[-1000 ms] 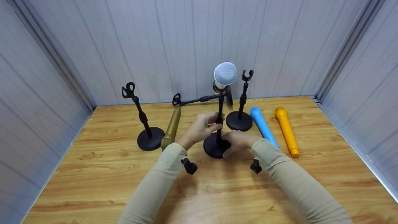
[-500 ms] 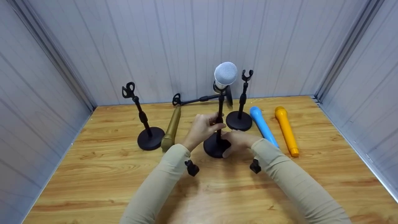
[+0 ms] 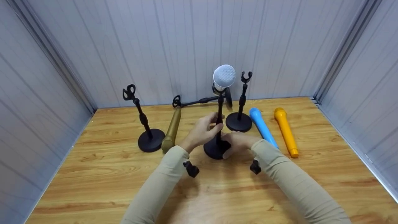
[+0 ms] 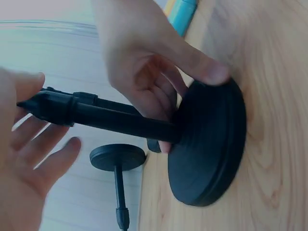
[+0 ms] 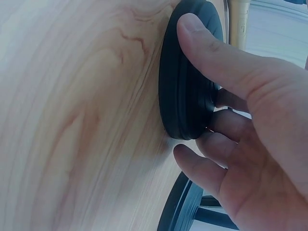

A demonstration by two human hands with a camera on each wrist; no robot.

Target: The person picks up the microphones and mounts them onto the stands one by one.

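A black microphone stand (image 3: 220, 107) stands upright in the middle of the table, with a white microphone (image 3: 224, 76) in its clip. My left hand (image 3: 202, 132) holds the pole around its middle collar, thumb on the near side. Low down, my right hand (image 3: 238, 141) grips the round base (image 4: 207, 144). Its thumb lies on the base's edge in the right wrist view, and the other fingers curl in beside the pole. A gold microphone (image 3: 172, 129) lies left of my left hand; a blue microphone (image 3: 263, 127) lies partly behind my right sleeve.
An orange microphone (image 3: 286, 132) lies at the right. Two more stands, one at left (image 3: 150, 140) and one behind at right (image 3: 238, 122), are upright without microphones. Another stand (image 3: 199, 101) lies on its side by the back wall (image 3: 174, 46). Panels enclose both sides.
My left hand has shifted slightly right along with its wrist, and its thumb has changed position a little on the pole. The right hand and the stand hold nearly the same place.
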